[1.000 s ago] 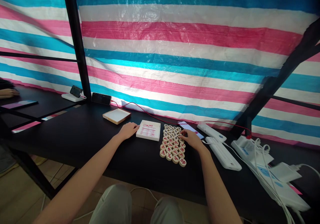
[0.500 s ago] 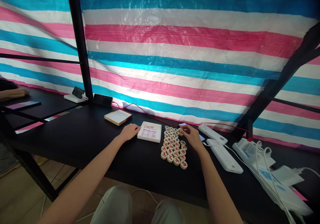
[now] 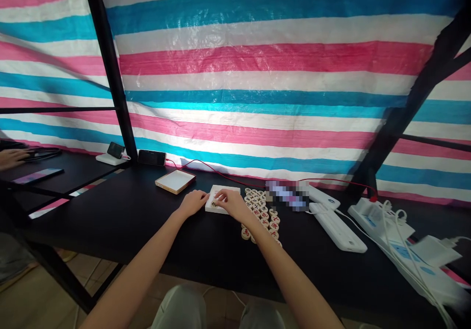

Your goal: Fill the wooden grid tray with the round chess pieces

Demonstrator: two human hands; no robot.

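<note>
Wooden-looking round piece (image 3: 214, 204) with a dark character is over the white square box (image 3: 211, 207) in the middle of the black table (image 3: 165, 250), and the right hand (image 3: 232, 204) has it between the fingertips, though I can't tell if it's touching the box. Left hand (image 3: 193, 203) is loosely curled at the box's left edge; can't say from where I'm standing whether it's actually gripping. Just right of the box there's a block of similar pieces (image 3: 255, 214), dark characters at the far end, red ones nearer the person, partly hidden by the right forearm. Shallow tray (image 3: 175, 181) with a white inside sits off to the left, with a dark phone (image 3: 151, 158) leaning behind it. Over on the right you've got a blurred-out phone-like thing (image 3: 287, 195), white power banks (image 3: 336, 228) and a power strip (image 3: 405, 255) full of cables. Somebody else's hand (image 3: 13, 159) is at the far left, near black cables (image 3: 44, 153).
</note>
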